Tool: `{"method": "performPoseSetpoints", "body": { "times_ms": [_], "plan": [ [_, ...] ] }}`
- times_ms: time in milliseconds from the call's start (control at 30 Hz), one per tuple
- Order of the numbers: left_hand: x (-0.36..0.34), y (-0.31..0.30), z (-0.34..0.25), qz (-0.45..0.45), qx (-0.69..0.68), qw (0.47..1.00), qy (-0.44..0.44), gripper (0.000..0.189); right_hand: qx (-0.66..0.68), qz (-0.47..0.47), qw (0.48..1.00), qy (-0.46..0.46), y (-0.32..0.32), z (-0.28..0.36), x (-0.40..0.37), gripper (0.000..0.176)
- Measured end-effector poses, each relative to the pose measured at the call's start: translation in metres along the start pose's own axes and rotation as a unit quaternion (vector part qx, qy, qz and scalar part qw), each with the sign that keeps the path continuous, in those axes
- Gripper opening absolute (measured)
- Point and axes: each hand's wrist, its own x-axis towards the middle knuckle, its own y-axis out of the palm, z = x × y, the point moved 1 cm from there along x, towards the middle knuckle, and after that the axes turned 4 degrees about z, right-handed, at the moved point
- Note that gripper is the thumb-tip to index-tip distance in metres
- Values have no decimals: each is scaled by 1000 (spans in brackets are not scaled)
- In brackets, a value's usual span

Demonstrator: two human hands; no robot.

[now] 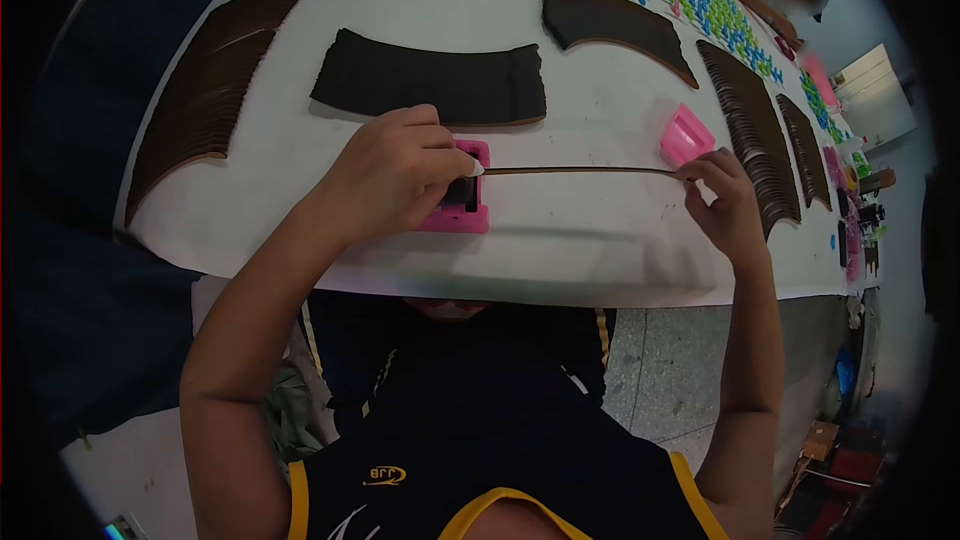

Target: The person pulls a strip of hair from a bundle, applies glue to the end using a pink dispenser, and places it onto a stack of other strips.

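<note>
Holds one thin strip (580,169) over the table (250,215), pinched at one end in the left hand (393,165), above one pink holder (478,218), and at the other in the right hand (727,198), near one pink cup (687,135).
</note>
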Motion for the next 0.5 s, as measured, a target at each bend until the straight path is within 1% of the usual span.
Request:
{"method": "performPoseSetpoints", "body": {
  "times_ms": [33, 67, 133, 167, 233, 267, 333, 367, 433, 467, 500],
  "plan": [
    [2, 2, -1, -6, -13, 1000, 0, 19, -28, -13, 999, -9, -10, 1, 5, 22],
    [4, 4, -2, -6, -14, 1000, 0, 19, -28, -13, 999, -8, -20, 2, 11, 22],
    [9, 6, -4, -8, -42, 999, -19, 14, -70, -47, 996, -31, -43, 5, 24, 25],
    [11, 8, -5, -7, -43, 999, -18, 14, -70, -47, 996, -28, -54, 8, 31, 25],
    [14, 12, -6, -37, -109, 992, -49, 16, -71, -77, 994, -30, -73, 17, 47, 25],
    [16, 14, -8, -35, -110, 992, -48, 16, -71, -77, 994, -28, -80, 19, 56, 25],
    [20, 17, -11, -36, -149, 983, -100, 23, -110, -115, 985, -72, -92, 22, 74, 21],
    [23, 19, -12, -36, -150, 983, -100, 23, -110, -114, 985, -72, -97, 23, 83, 21],
    [29, 21, -14, -31, -158, 983, -89, 27, -184, -117, 969, -119, -104, 25, 99, 19],
    [31, 18, -16, -33, -156, 983, -90, 27, -184, -118, 968, -122, -105, 22, 104, 19],
    [35, 8, -20, 3, -261, 948, -183, 24, -178, -103, 973, -104, -108, 18, 108, 19]
  ]
}}
